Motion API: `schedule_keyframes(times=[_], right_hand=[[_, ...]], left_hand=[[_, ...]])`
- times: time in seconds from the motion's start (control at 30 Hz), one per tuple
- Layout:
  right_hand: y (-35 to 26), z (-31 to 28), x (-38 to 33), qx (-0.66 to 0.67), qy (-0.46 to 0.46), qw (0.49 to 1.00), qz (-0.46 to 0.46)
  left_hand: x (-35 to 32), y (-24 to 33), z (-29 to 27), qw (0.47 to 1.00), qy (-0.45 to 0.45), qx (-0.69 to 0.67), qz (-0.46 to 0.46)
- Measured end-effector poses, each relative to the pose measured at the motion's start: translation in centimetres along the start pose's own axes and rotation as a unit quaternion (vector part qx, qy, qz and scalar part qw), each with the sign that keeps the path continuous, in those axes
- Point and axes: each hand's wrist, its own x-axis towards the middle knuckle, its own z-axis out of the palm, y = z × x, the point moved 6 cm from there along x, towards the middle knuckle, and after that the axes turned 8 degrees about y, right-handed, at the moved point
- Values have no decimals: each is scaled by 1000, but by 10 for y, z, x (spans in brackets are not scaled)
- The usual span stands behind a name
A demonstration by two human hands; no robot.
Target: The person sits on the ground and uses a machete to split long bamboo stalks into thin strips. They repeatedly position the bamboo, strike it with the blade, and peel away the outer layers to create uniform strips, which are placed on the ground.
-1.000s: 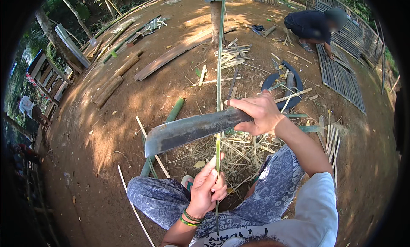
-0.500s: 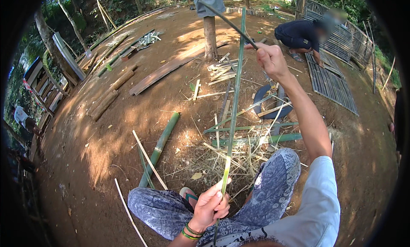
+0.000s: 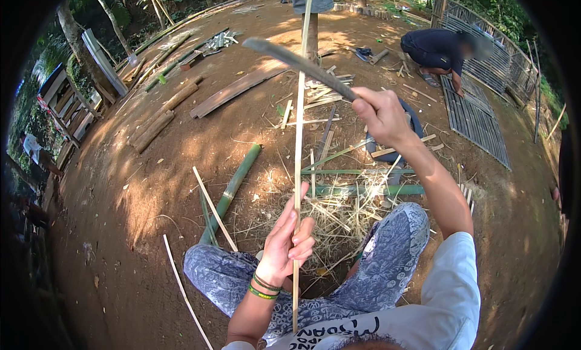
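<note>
A long bamboo strip (image 3: 299, 129) stands nearly upright in front of me, pale inner face toward me. My left hand (image 3: 284, 241) holds it low down, fingers loosely curled round it and one stretched along it. In my right hand (image 3: 384, 117), raised at the right, the grip of a long dark machete (image 3: 290, 58) is closed in the fist. Its blade points up and left and crosses the strip's upper part. Past my knees lie a green bamboo pole (image 3: 233, 189) and a heap of pale shavings (image 3: 342, 220).
Another green bamboo length (image 3: 363, 191) lies behind the shavings, near a dark tyre-like ring (image 3: 411, 123) and split pieces (image 3: 327, 92). A plank (image 3: 239, 92) and logs (image 3: 152, 132) lie left. A person (image 3: 436, 50) crouches at a slatted bamboo panel (image 3: 478, 123). A post (image 3: 310, 38) stands ahead.
The bamboo strip has turned from its green face to its pale one and moved left, more upright. My left hand has risen and loosened; the machete has swung lower, its blade further left.
</note>
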Motion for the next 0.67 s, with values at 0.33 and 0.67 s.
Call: schedule_keyframes(times=[0.33, 0.67], right_hand=[[-63, 61, -91, -53, -143, 983, -102], [-51, 46, -81, -102, -133, 982, -86]], left_hand=[[11, 13, 10, 982, 91, 161, 39], [3, -2, 12, 978, 104, 179, 19]])
